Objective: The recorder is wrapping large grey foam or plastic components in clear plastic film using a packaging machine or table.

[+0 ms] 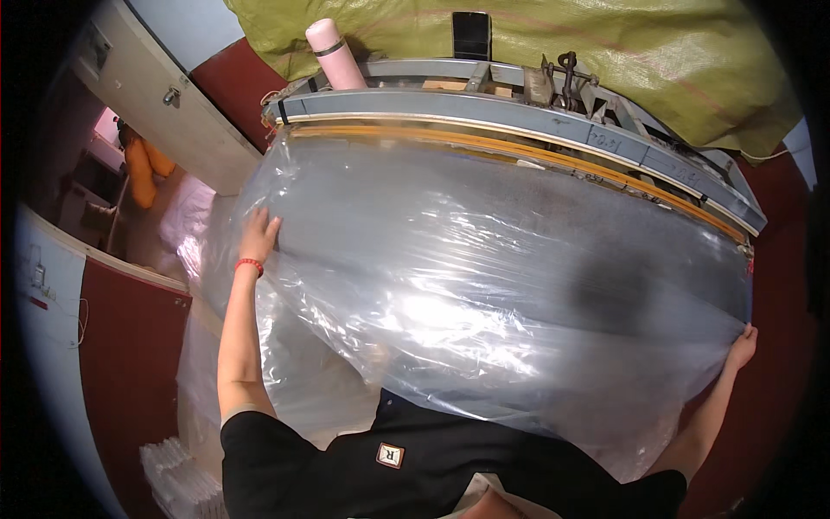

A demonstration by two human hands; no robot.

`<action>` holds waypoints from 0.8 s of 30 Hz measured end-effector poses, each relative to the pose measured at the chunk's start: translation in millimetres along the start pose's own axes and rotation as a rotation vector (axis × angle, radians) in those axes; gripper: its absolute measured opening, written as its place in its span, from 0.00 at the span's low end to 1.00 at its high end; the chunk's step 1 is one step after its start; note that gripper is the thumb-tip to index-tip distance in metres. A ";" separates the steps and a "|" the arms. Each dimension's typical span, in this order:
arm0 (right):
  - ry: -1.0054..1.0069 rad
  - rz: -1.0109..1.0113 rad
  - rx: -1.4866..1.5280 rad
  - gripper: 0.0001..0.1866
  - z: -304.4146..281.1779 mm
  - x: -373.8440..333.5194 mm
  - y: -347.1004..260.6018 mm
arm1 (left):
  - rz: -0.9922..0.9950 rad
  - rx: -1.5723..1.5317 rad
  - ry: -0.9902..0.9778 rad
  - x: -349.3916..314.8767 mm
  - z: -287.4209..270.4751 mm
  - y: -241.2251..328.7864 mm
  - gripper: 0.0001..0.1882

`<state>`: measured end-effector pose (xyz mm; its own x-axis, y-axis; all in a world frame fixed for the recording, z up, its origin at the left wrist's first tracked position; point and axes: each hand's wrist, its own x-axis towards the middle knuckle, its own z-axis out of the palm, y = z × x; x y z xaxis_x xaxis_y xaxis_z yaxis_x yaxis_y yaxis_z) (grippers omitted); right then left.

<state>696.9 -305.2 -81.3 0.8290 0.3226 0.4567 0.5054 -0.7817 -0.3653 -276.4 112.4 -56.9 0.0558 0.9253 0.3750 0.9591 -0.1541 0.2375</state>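
Note:
A wide sheet of clear plastic film (450, 259) is spread over the machine's bed in front of me and hangs down toward my body. My left hand (258, 235), with a red bead bracelet (249, 266) at the wrist, lies on the film near its left side, fingers stretched out and thumb apart. At the far right, the fingers of my right hand (742, 348) are closed on the film's edge. Creases run across the sheet between the two hands, and its near edge sags in front of my black shirt (346, 467).
Behind the film runs a long grey metal bar (519, 111) with a yellow strip (484, 138) below it. A pink bottle (335, 56), a dark phone (471, 36) and a metal clamp (567, 78) are at the back. More plastic lies lower left, near a door (164, 95).

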 end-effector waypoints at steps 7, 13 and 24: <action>0.055 0.071 0.013 0.19 0.9 6.1 15.9 | 0.308 0.052 -0.010 9.7 -28.8 168.1 0.13; 0.061 0.105 0.084 0.24 19.9 24.8 61.3 | 0.680 0.056 -0.358 -27.1 0.7 202.2 0.36; -0.017 0.336 0.961 0.22 -12.7 35.6 107.1 | 0.373 -0.195 -0.151 -36.2 7.5 208.6 0.11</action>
<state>777.5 -384.2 -93.8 0.9632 0.1781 0.2015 0.2177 -0.0764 -0.9730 -76.3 49.3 -27.7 0.4416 0.8320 0.3357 0.7962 -0.5359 0.2807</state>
